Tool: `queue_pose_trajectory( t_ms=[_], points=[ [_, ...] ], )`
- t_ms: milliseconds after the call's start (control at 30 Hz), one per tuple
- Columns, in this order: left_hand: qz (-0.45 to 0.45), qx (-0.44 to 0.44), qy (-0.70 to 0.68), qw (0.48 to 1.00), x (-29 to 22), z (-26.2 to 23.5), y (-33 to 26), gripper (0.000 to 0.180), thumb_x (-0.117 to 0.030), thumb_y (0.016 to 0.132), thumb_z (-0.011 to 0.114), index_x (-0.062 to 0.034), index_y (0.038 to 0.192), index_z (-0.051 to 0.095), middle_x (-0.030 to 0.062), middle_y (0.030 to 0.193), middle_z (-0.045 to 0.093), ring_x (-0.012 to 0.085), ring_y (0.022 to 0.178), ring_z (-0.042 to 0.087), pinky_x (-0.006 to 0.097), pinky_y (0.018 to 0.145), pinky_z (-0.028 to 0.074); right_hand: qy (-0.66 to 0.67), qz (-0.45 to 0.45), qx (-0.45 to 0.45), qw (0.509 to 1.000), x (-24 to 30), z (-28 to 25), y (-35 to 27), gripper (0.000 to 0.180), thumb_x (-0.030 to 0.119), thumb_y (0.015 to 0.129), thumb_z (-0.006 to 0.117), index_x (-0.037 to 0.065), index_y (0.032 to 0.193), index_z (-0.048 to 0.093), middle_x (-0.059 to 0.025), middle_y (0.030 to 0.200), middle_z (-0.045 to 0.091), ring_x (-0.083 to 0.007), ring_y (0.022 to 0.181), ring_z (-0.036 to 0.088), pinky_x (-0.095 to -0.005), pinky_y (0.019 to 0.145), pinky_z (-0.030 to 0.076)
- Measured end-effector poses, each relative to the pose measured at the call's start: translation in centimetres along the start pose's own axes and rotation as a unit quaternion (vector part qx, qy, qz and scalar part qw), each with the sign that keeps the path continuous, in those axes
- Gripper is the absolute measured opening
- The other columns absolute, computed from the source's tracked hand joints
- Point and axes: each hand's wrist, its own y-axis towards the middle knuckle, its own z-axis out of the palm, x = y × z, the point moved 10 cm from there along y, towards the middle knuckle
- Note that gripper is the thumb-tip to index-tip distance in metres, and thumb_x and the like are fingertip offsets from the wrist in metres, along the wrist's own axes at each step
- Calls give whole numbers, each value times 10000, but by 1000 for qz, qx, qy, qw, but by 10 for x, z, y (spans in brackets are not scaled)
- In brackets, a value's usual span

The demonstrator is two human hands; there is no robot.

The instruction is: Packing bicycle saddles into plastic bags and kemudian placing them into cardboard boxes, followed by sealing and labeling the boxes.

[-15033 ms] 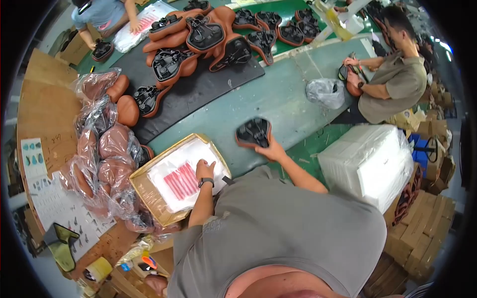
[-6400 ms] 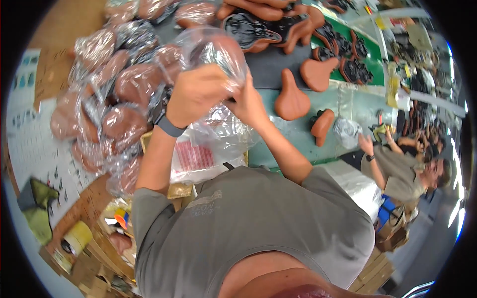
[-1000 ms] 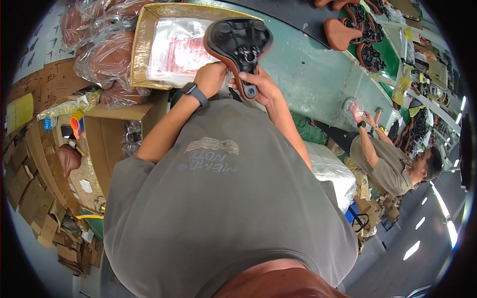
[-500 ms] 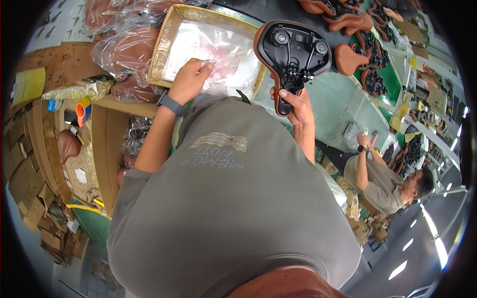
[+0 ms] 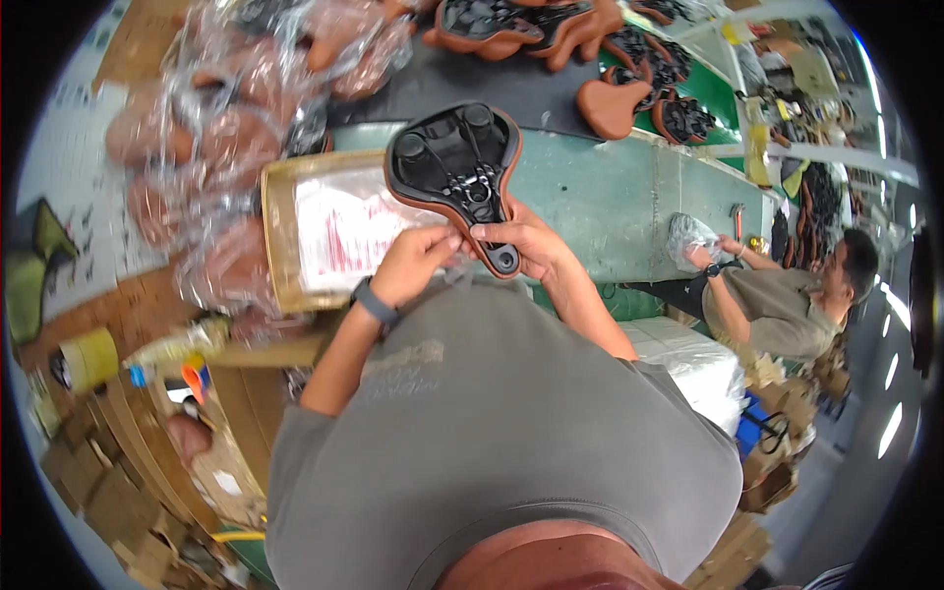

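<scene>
— Right hand point(image 5: 526, 246) closed round the narrow nose of a brown bicycle saddle point(image 5: 457, 172), underside up, black frame and rails showing. Held above the near edge of the green table point(image 5: 629, 197).

— And the left hand point(image 5: 418, 261)?

— Fingers pinched on a clear plastic bag point(image 5: 457, 267) just beside the saddle's nose, touching it. Dark wristband point(image 5: 376, 303) on that wrist.

— Underneath?

— Shallow cardboard tray point(image 5: 280, 236) with flat clear bags inside. Bagged saddles point(image 5: 206, 147) heaped to the left, bare saddles point(image 5: 610, 98) further up the table.

— Anyone else?

— Another person point(image 5: 777, 300) seated at the right, hands on a bag.
</scene>
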Motion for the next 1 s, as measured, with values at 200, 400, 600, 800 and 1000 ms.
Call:
queue_pose_trajectory(
  t_ms=[200,400,600,800,1000],
  points=[
    [57,-79,-477,873,-69,-76,48,253,-158,1156,574,-48,1342,705,78,1195,790,231,1120,773,417,1010,629,181,-129,-75,972,52,-105,-26,544,76,959,804,-25,1440,571,-177,1248,706,-278,968,741,-428,825,633],
    [57,-94,-195,975,-119,-51,171,176,-158,1118,666,-36,1204,760,4,975,710,156,861,665,331,730,520,-280,-300,-98,907,105,-162,-21,1154,-114,750,834,26,1738,256,-145,1417,717,-367,1264,725,-473,1075,558],
    [353,31,407,842,-222,49,223,206,9,941,738,-17,1133,807,89,931,699,244,838,678,368,765,539,57,116,101,987,67,-184,77,1043,256,986,857,28,1757,191,-169,1286,755,-301,1010,787,-453,871,653],
    [217,-419,283,835,-169,-184,159,271,-127,1131,649,47,1311,754,58,1049,676,153,924,615,330,839,534,-413,-217,-689,555,297,-534,61,1265,637,810,893,-62,1679,296,-386,1527,568,-558,1405,555,-586,1183,450],
    [160,-432,467,755,-13,-116,110,639,-115,988,749,77,1550,514,271,1586,535,418,1482,503,528,1241,399,-309,-20,-757,576,257,-636,94,1293,566,758,960,60,1711,248,-335,1584,477,-535,1461,476,-586,1218,435]
  ],
)
